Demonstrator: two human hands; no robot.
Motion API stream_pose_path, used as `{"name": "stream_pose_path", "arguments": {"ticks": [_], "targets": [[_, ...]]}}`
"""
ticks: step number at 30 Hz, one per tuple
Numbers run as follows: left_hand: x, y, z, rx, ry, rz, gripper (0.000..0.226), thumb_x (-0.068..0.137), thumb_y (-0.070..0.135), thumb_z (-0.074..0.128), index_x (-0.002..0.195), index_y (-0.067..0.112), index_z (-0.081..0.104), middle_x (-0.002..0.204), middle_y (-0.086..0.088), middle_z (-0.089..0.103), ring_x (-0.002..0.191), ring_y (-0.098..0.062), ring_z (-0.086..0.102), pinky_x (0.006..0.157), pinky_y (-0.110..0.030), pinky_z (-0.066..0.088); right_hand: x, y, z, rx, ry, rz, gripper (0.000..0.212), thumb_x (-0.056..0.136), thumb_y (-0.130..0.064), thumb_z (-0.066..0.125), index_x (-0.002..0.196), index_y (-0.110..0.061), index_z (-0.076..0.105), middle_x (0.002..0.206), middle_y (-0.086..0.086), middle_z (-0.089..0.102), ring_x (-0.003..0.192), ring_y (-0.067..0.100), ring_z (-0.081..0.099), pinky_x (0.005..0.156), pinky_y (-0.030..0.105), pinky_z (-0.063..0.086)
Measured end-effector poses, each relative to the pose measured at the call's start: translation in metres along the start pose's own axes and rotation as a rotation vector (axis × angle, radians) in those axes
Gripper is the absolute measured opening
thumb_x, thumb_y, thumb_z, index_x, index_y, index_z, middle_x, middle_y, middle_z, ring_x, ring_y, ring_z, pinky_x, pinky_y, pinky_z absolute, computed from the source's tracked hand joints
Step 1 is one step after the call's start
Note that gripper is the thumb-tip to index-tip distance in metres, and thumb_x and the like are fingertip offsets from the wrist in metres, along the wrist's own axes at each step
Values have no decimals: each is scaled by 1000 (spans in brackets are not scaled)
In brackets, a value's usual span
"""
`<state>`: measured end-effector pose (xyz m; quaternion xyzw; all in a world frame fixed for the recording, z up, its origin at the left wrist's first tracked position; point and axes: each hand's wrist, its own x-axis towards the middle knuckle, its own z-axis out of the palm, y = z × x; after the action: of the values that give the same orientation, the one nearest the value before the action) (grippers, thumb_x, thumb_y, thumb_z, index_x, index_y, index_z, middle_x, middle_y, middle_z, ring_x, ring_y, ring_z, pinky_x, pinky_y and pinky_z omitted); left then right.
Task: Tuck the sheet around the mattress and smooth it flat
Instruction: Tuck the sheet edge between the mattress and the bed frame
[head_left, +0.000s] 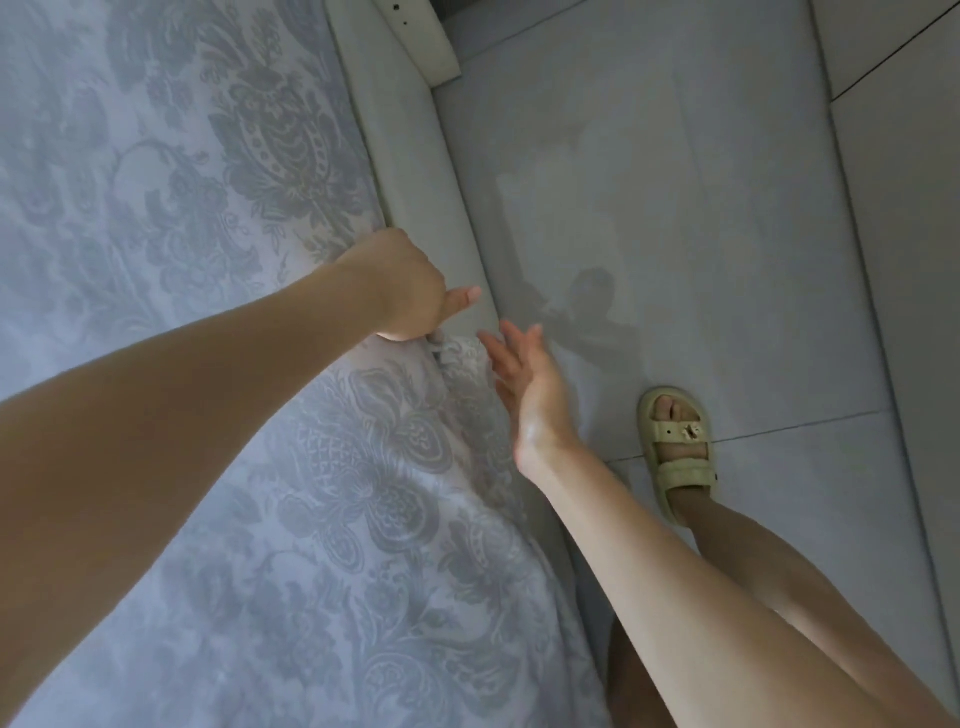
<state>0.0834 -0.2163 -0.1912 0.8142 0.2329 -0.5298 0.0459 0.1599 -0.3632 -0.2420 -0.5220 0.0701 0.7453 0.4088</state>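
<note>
Bedroom in a home, by every sign. Pale sheet (156, 218) with a grey floral damask pattern, spread wide and bordered by a padded cream bed frame (421, 171). Alongside, glossy pale floor tiles (675, 156) with thin dark joints, dimly lit. On those tiles, a bare foot in a soft yellowish slip-on sandal (680, 457): house footwear, a domestic setting.
</note>
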Motion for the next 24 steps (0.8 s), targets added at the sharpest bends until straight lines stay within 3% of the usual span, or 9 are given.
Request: {"name": "stream_pose_path", "arguments": {"ticks": [1,4,7,10,13,14,17,20,24], "targets": [[-3,-2,2,-57,84,-13,76,95,51,0,68,10,58,72,-7,59,86,-27,57,82,-35,39,1,1,7,18,-50,19,51,100,-49,22,137,-21,44,136,2,55,113,10,55,88,20,46],[-14,-15,15,-262,290,-3,79,92,56,3,68,7,59,63,-7,56,71,-27,55,78,-38,46,-9,7,24,-15,-101,-57,49,98,-49,28,129,-20,52,126,-2,62,115,7,57,101,28,42],[-22,-21,21,-154,362,101,89,84,60,-13,65,11,59,66,-4,60,76,-27,60,98,-44,42,-10,20,25,48,-133,-82,57,96,-53,29,133,-15,51,125,-6,61,117,5,55,108,31,38],[-18,-20,24,5,399,116,99,78,55,-21,80,13,68,83,-2,70,90,-24,63,110,-38,30,2,20,23,15,-175,-11,68,94,-61,23,130,-13,54,130,2,60,122,13,55,112,38,34],[-24,-26,20,-119,553,67,78,90,52,-9,63,11,52,66,-7,62,67,-29,55,105,-43,34,14,11,26,-79,-288,55,83,88,-71,21,136,-8,47,132,9,58,122,19,55,111,41,36],[-28,-29,22,-179,622,47,77,92,51,-4,65,9,55,64,-7,61,65,-29,55,104,-43,35,15,9,29,-94,-341,81,86,88,-72,19,136,-7,46,131,10,59,121,21,56,109,41,38],[-39,-34,31,-254,765,13,76,96,47,5,82,6,67,73,-10,67,78,-31,63,106,-38,30,23,7,50,-146,-493,105,89,84,-76,18,134,-10,49,126,10,61,120,24,57,103,39,44],[-42,-27,36,-256,774,16,74,97,45,8,82,4,68,74,-11,68,80,-32,63,106,-39,31,31,8,67,-193,-518,103,86,81,-80,24,140,-20,44,133,9,56,125,21,53,101,36,43],[-39,-21,42,-196,744,56,71,97,43,11,81,4,68,78,-9,70,83,-32,63,105,-41,32,29,8,47,-111,-521,195,89,86,-75,11,142,-11,40,139,13,51,129,25,48,110,39,35]]}}
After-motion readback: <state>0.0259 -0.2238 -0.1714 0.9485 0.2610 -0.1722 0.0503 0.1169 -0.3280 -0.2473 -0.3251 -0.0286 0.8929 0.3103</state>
